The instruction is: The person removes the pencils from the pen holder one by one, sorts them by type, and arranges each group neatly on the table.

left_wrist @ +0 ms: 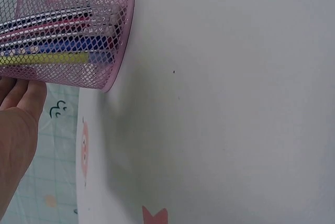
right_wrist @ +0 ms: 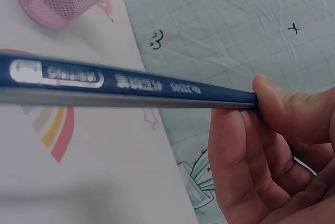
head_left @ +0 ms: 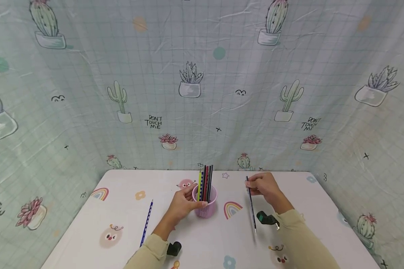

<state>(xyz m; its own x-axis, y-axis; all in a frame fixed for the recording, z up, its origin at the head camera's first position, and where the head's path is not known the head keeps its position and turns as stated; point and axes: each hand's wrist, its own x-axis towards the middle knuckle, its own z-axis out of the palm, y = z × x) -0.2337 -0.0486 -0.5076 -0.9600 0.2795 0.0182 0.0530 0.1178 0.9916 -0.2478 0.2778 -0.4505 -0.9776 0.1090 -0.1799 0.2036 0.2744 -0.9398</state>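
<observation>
My left hand holds a pink mesh pencil cup, thumb at the near rim and fingers around the left side. Inside stands a bunch of several pencils, among them yellow, blue, red and black ones. Through the mesh in the left wrist view, the lower ends of these pencils show. To the right of the cup, my right hand pinches a dark blue pencil by its far end between thumb and fingers. White lettering runs along that pencil in the right wrist view; its other end points toward me.
A blue pencil with white dots lies on the white patterned table, left of my left forearm. Cactus-print cloth hangs behind the table and along both sides. A small dark camera sits at each wrist.
</observation>
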